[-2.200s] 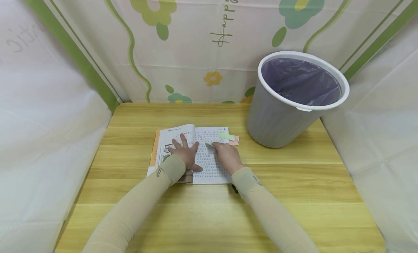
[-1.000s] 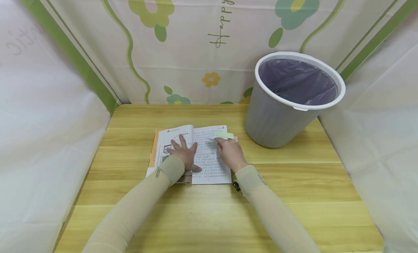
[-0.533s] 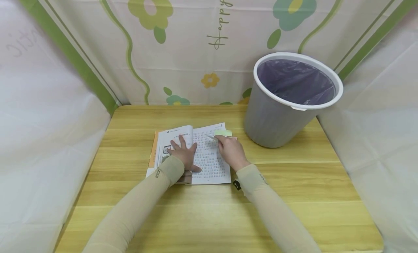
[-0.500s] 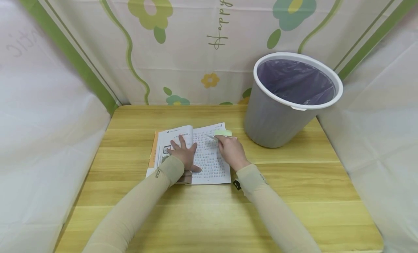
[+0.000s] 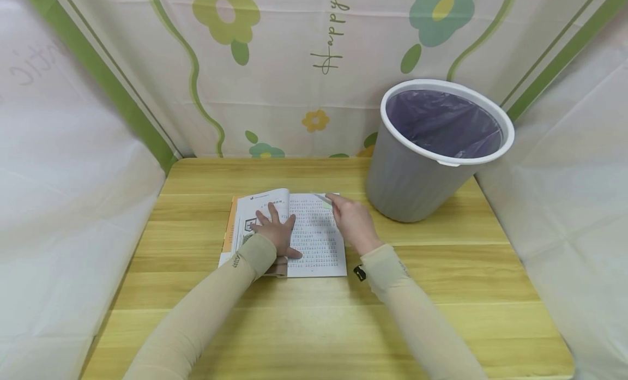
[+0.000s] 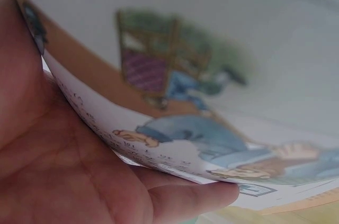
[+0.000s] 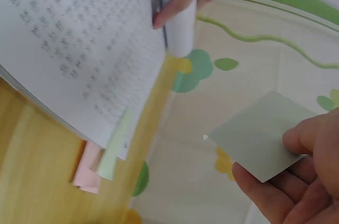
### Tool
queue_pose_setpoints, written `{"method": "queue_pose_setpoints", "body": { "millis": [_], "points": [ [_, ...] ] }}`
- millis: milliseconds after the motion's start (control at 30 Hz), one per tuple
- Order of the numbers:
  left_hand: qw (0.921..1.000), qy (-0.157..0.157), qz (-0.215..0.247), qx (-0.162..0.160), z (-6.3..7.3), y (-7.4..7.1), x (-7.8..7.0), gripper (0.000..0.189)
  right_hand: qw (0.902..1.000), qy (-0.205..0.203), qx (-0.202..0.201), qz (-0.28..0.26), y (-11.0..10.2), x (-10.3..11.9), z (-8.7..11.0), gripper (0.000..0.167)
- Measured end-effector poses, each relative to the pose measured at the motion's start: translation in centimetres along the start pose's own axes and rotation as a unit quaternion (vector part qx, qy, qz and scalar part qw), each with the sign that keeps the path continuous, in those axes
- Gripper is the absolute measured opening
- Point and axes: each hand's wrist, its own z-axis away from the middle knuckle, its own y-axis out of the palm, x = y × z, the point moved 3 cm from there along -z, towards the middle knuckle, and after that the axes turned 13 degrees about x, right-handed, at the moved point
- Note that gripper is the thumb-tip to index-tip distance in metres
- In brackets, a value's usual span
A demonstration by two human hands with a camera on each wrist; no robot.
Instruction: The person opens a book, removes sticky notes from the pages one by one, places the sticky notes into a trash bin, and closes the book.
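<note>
An open book (image 5: 316, 243) lies on the table, its right page full of printed lines. My left hand (image 5: 276, 233) rests on the left page with spread fingers, its thumb crossing the fold. In the left wrist view an illustrated page (image 6: 175, 86) curves up over the palm. My right hand (image 7: 312, 166) pinches a pale green sticky note (image 7: 259, 134) between thumb and fingers, above the top right of the book. A green sticky tab (image 7: 114, 147) and a pink tab (image 7: 87, 168) stick out from the right page's edge; the hand hides the pink one in the head view.
A grey trash bin (image 5: 412, 178) with a purple liner (image 5: 446, 118) stands at the table's back right. Behind the wooden table (image 5: 304, 325) hangs a flowered curtain (image 5: 284, 85), with pale sheets at both sides.
My right hand has moved up and right over the page with the sticky note. The page corner that was lifting now lies flat. The left hand has stayed in place.
</note>
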Motion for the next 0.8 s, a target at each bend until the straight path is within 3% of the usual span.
{"method": "queue_pose_setpoints", "body": {
  "millis": [433,800],
  "points": [
    [1.0,-0.001,-0.003,0.009,-0.7,0.3,0.1,0.117,0.9962,-0.054,-0.067,0.016,-5.8,1.4,0.8,0.024],
    [1.0,0.006,0.001,-0.006,0.3,-0.1,0.0,0.113,0.9743,-0.114,-0.194,0.003,-11.7,1.6,2.2,0.03]
  ]
}}
